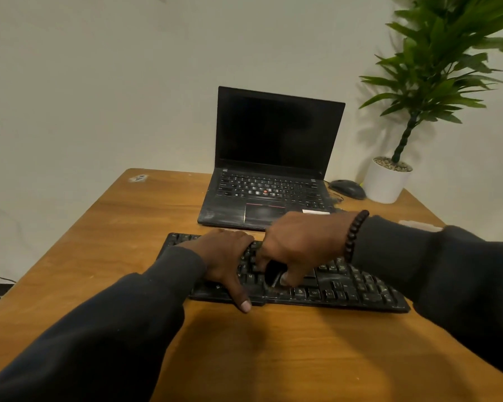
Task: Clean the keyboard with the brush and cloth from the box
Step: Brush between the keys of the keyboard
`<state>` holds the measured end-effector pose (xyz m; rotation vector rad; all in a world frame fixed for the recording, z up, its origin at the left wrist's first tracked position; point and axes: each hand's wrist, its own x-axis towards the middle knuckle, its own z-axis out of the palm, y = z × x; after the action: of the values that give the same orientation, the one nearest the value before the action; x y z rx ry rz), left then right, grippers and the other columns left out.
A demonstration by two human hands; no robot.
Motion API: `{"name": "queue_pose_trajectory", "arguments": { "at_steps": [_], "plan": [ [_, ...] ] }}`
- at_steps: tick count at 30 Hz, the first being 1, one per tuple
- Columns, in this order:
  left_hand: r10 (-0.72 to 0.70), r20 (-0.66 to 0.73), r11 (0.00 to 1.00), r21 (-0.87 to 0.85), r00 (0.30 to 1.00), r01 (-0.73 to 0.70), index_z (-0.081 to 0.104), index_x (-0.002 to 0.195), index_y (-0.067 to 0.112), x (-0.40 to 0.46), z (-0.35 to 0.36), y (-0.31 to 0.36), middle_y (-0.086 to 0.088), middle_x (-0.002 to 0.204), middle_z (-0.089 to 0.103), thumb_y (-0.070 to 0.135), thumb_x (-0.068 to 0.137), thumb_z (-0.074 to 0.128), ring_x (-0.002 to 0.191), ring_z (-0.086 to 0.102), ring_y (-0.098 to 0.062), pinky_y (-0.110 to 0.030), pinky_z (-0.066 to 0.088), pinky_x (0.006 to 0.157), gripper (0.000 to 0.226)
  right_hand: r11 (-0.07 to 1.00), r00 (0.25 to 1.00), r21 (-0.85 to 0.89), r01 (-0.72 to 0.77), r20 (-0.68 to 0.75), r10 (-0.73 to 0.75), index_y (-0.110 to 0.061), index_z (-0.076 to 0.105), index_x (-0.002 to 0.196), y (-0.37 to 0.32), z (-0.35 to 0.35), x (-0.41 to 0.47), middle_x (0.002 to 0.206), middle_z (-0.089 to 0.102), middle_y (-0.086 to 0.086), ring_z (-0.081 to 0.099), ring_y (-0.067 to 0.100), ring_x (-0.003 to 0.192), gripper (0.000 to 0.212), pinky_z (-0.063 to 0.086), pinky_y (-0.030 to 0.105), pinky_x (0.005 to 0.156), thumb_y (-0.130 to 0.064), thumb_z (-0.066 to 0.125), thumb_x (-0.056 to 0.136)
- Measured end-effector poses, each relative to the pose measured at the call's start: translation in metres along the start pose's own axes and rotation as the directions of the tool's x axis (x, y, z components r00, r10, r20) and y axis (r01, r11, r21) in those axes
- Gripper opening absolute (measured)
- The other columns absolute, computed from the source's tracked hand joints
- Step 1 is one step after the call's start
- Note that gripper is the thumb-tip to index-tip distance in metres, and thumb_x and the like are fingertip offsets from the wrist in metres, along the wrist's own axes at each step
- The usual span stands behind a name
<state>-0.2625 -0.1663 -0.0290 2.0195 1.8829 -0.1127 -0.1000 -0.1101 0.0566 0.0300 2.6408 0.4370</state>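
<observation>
A black full-size keyboard lies flat on the wooden tabletop, a little toward the near edge and angled so that its right end sits nearer the person than its left. Its keys show pale dusty smears.

The left hand rests palm-down across the left half of the keyboard, fingers laid together over the keys and the thumb stretched down past the front edge onto the wood. The right hand hovers over the middle rows, its fingers curled and closed around a small dark brush, thumb pressed against its side; the blurred bristle end touches the keys near the bottom row. A band of dark beads circles the right wrist, and both arms wear dark sleeves.

Just behind the keyboard, toward the far edge, an open black laptop stands with its screen dark and a red pointing nub among its keys. To its right a dark computer mouse lies by a white pot holding a leafy green plant at the far right corner. A small pale sticker marks the far left corner.
</observation>
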Motion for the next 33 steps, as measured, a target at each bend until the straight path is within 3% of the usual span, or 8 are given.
{"name": "queue_pose_trajectory", "arguments": {
  "at_steps": [6, 11, 13, 17, 23, 28, 31, 33],
  "plan": [
    [-0.014, 0.001, 1.0, 0.014, 1.0, 0.014, 0.034, 0.144, 0.026, 0.002, -0.001, -0.001, 0.003, 0.146, 0.045, 0.078, 0.039, 0.082, 0.133, 0.042, -0.022, -0.048, 0.036, 0.113, 0.127, 0.982, 0.984, -0.067, -0.174, -0.045, 0.172, -0.018, 0.06, 0.112, 0.02, 0.003, 0.014, 0.08, 0.052, -0.007, 0.053, 0.01, 0.076, 0.031, 0.042, 0.021, 0.063, -0.037, 0.065, 0.088],
    [-0.012, 0.01, 1.0, 0.019, 1.0, 0.012, 0.033, 0.145, 0.026, 0.005, 0.001, -0.004, 0.001, 0.15, 0.042, 0.08, 0.036, 0.08, 0.137, 0.039, -0.024, -0.049, 0.033, 0.115, 0.13, 0.997, 1.0, -0.082, 0.002, -0.017, -0.004, -0.018, 0.06, 0.111, -0.013, 0.007, 0.001, 0.082, 0.056, -0.004, 0.057, 0.013, 0.077, 0.032, 0.05, 0.023, 0.068, -0.037, 0.066, 0.087],
    [-0.005, 0.014, 1.0, 0.027, 1.0, 0.005, 0.034, 0.144, 0.025, 0.006, 0.001, -0.004, 0.001, 0.149, 0.043, 0.08, 0.037, 0.08, 0.136, 0.039, -0.024, -0.049, 0.033, 0.115, 0.129, 1.0, 1.0, -0.024, 0.016, -0.019, -0.016, -0.02, 0.06, 0.113, -0.007, 0.004, -0.006, 0.084, 0.058, -0.006, 0.057, 0.011, 0.077, 0.033, 0.049, 0.02, 0.066, -0.04, 0.065, 0.087],
    [-0.006, 0.007, 1.0, 0.022, 1.0, 0.006, 0.036, 0.141, 0.026, 0.005, -0.001, -0.003, 0.002, 0.144, 0.047, 0.08, 0.037, 0.081, 0.132, 0.043, -0.022, -0.048, 0.036, 0.113, 0.126, 0.99, 0.988, -0.006, -0.139, -0.068, 0.138, -0.021, 0.059, 0.113, 0.01, 0.006, 0.0, 0.08, 0.054, -0.008, 0.056, 0.009, 0.075, 0.033, 0.044, 0.017, 0.06, -0.04, 0.065, 0.087],
    [-0.003, 0.018, 1.0, 0.014, 1.0, 0.003, 0.036, 0.143, 0.026, 0.005, 0.0, -0.003, 0.002, 0.148, 0.044, 0.078, 0.038, 0.082, 0.136, 0.039, -0.024, -0.048, 0.033, 0.115, 0.126, 0.993, 0.996, 0.089, 0.08, -0.055, -0.075, -0.024, 0.062, 0.109, -0.016, 0.002, -0.005, 0.078, 0.055, -0.008, 0.054, 0.007, 0.071, 0.029, 0.05, 0.021, 0.063, -0.041, 0.066, 0.086],
    [-0.007, 0.015, 1.0, 0.002, 1.0, 0.007, 0.04, 0.137, 0.029, 0.005, -0.001, -0.002, 0.004, 0.143, 0.048, 0.079, 0.036, 0.081, 0.132, 0.044, -0.023, -0.048, 0.038, 0.112, 0.121, 0.995, 0.988, 0.08, -0.055, -0.142, 0.066, -0.022, 0.061, 0.114, -0.005, 0.004, 0.002, 0.077, 0.057, -0.009, 0.054, 0.005, 0.068, 0.035, 0.04, 0.014, 0.052, -0.045, 0.063, 0.087],
    [-0.014, 0.019, 1.0, 0.028, 1.0, 0.014, 0.035, 0.142, 0.028, 0.006, 0.0, -0.004, 0.003, 0.148, 0.044, 0.083, 0.034, 0.078, 0.136, 0.041, -0.024, -0.05, 0.035, 0.113, 0.129, 0.993, 0.996, 0.096, -0.062, -0.057, 0.068, -0.02, 0.061, 0.114, -0.01, 0.01, -0.002, 0.081, 0.059, -0.007, 0.056, 0.007, 0.072, 0.034, 0.049, 0.017, 0.059, -0.042, 0.064, 0.087],
    [-0.023, 0.033, 0.999, 0.045, 0.999, 0.022, 0.029, 0.147, 0.025, 0.007, -0.001, -0.004, 0.001, 0.149, 0.042, 0.082, 0.036, 0.079, 0.136, 0.039, -0.024, -0.05, 0.034, 0.114, 0.134, 0.996, 0.997, 0.057, -0.062, 0.041, 0.06, -0.019, 0.061, 0.112, -0.007, 0.01, -0.012, 0.076, 0.051, -0.009, 0.052, 0.007, 0.068, 0.033, 0.045, 0.014, 0.058, -0.04, 0.066, 0.087]
  ]
}}
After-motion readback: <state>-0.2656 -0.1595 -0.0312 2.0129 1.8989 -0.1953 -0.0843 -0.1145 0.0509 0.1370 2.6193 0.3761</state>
